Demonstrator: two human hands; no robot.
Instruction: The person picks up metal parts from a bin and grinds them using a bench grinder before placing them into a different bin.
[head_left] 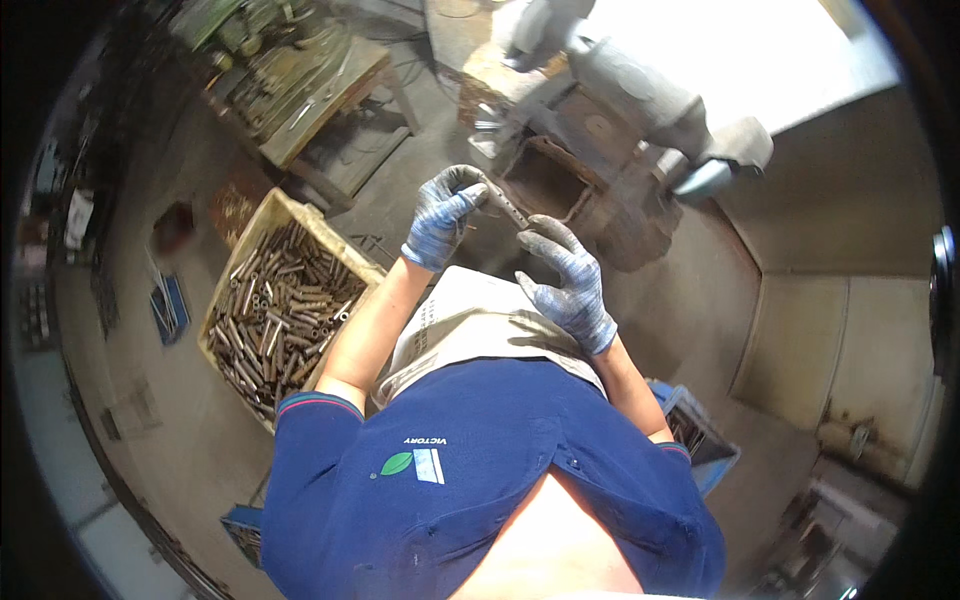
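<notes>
My left hand (pixel 440 220), in a blue and grey work glove, pinches a slender metal tube (pixel 509 207) with a row of dark spots along its side. The tube slants down toward my right hand (pixel 568 275), gloved alike. That hand's thumb and fingers are apart, and its upper fingertips are at the tube's lower end; whether they touch it I cannot tell. Below both hands a pale cloth apron (pixel 470 315) covers my lap. On my left, many similar metal tubes (pixel 285 310) lie heaped in a yellowish crate (pixel 295 207).
Ahead on the right stands a grey machine (pixel 635 85) with a rusty, box-like opening (pixel 548 180). A worn wooden workbench (pixel 345 95) is at the far left. A blue crate (pixel 715 462) holding parts sits beside my right arm, and a blue bin (pixel 170 308) lies farther left.
</notes>
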